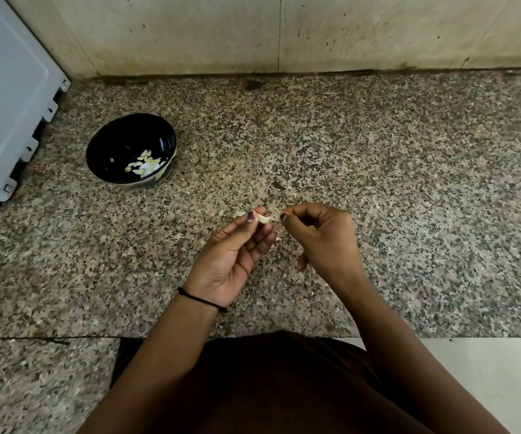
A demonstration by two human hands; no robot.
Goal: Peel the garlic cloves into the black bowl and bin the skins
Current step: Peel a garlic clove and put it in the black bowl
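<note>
A speckled granite worktop (pixel 378 167) fills most of the frame, running from the left edge to the right. Behind it, across the top of the frame, stands a pale, stained tiled wall (pixel 190 32). A grey plastic case (pixel 5 98) sits at the upper left, pushed against that wall and set at an angle. At the bottom centre, the person's dark garment (pixel 278 386) covers the near edge of the worktop, with a pale floor (pixel 487 386) showing at the lower right.

The black bowl (pixel 115 139) stands on the worktop at the left of centre, just beside the grey case and well apart from both hands. Several peeled cloves (pixel 145 166) lie in its bottom, towards its right side.

The two hands meet at the centre of the frame, raised a little over the worktop. The left hand (pixel 231 258) is turned palm up, its thumb and forefinger pinching the left end of a garlic clove (pixel 265 218), while its other fingers curl loosely beneath. The right hand (pixel 325 239) comes in from the right with its fingers curled, thumb and forefinger pinching the clove's right end; it may be nipping a flap of skin rather than the flesh, since the spot is too small to read. The clove thus bridges the fingertips of both hands, to the lower right of the bowl.

A thin black thread (pixel 201 299) circles the left wrist.
</note>
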